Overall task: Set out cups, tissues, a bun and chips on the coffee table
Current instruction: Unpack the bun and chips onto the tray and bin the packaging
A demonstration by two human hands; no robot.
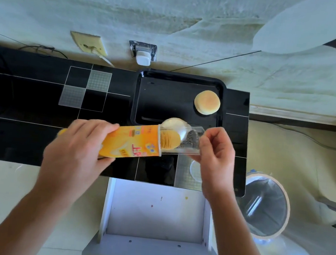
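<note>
our left hand point(76, 150) gripped the orange chip can point(132, 142), tipped on its side over the black table point(26, 132). our right hand point(215, 153) pinched the clear tray point(190, 140) sliding out of the can's mouth w/ chips point(168, 140) stacked in it. the bun point(207, 102) sat on a black tray point(166, 93) just beyond the right hand. a clear lid point(194, 170) lay under the right hand. no cups or tissues seen.

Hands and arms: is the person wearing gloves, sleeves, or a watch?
No. The left hand and right hand are bare, with no gloves, and no rings show on the fingers. Both forearms are uncovered right to the picture's bottom edge. No watch or bracelet appears on either wrist.
</note>
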